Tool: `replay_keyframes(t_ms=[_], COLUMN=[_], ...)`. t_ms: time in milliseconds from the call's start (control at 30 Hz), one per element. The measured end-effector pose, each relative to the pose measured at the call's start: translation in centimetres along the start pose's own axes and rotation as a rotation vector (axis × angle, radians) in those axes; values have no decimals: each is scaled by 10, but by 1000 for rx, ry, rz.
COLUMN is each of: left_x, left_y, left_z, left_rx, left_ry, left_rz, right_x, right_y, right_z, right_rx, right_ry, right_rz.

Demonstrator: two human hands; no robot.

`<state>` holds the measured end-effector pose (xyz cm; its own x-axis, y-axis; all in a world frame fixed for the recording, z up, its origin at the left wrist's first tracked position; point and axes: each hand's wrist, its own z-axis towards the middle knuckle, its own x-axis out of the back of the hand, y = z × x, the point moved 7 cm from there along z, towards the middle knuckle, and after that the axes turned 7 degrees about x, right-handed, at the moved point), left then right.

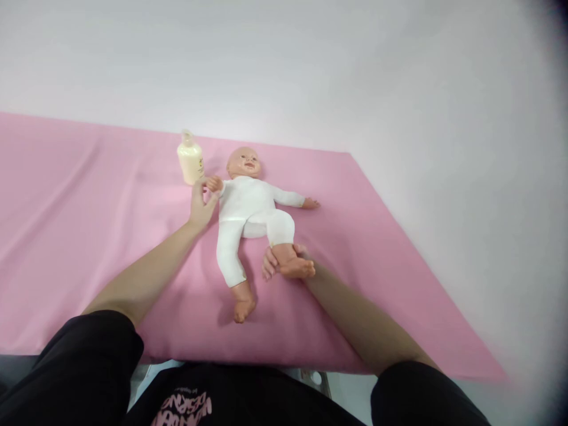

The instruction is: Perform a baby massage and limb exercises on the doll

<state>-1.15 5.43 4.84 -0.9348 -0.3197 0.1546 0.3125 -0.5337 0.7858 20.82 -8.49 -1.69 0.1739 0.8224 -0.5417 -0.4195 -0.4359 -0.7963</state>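
Observation:
A baby doll (248, 198) in a white suit lies on its back on a pink cover, head away from me, with one arm stretched out to the right. Its bare foot on the right is raised above the cover. My right hand (268, 264) is wrapped under that ankle from behind, its fingers showing on the left side and the rest hidden by the doll's leg. My left hand (202, 206) is closed around the doll's other forearm, near its small hand; some fingertips are hidden. Just beyond my left hand stands a pale yellow pump bottle (190, 161).
The pink cover (89, 201) spreads over a flat surface, with soft folds on the left. Its near edge runs close to my body, and its right edge slants away. Behind it is a plain white wall (266, 71). Part of a metal frame shows below the near edge.

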Motion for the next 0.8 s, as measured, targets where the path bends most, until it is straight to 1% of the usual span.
replay_keyframes(t_ms=[67, 100, 167, 233, 267, 333, 433, 500, 533, 600, 667, 733, 800], left_x=[-14, -21, -32, -37, -38, -39, -37, -34, -31, -21, -4, 14, 28], left_y=[22, 29, 37, 39, 40, 39, 38, 36, 35, 28, 14, -6, -26], left_z=[-8, -12, -20, -23, -24, -24, -23, -20, -18, -10, 1, 11, 21], left_rx=[-180, -252, -347, -399, -418, -436, -417, -385, -363, -280, -132, 36, 159], left_ry=[-176, -264, -404, -469, -483, -493, -494, -462, -427, -296, -105, 76, 182], left_rz=[162, 223, 307, 346, 354, 359, 343, 319, 299, 233, 125, -11, -143], right_x=[12, 18, 28, 33, 35, 37, 37, 33, 30, 23, 13, 5, 3], right_y=[-13, -16, -17, -16, -16, -15, -15, -15, -16, -17, -16, -10, -3], right_z=[2, 1, -2, -6, -7, -7, -5, -3, -2, 0, 1, 1, -2], right_rx=[148, 167, 121, 73, 64, 64, 76, 71, 74, 94, 79, 9, -80], right_ry=[170, 282, 493, 636, 682, 719, 689, 614, 564, 443, 290, 151, 69], right_rz=[116, 155, 217, 258, 272, 285, 265, 222, 194, 133, 62, -3, -47])
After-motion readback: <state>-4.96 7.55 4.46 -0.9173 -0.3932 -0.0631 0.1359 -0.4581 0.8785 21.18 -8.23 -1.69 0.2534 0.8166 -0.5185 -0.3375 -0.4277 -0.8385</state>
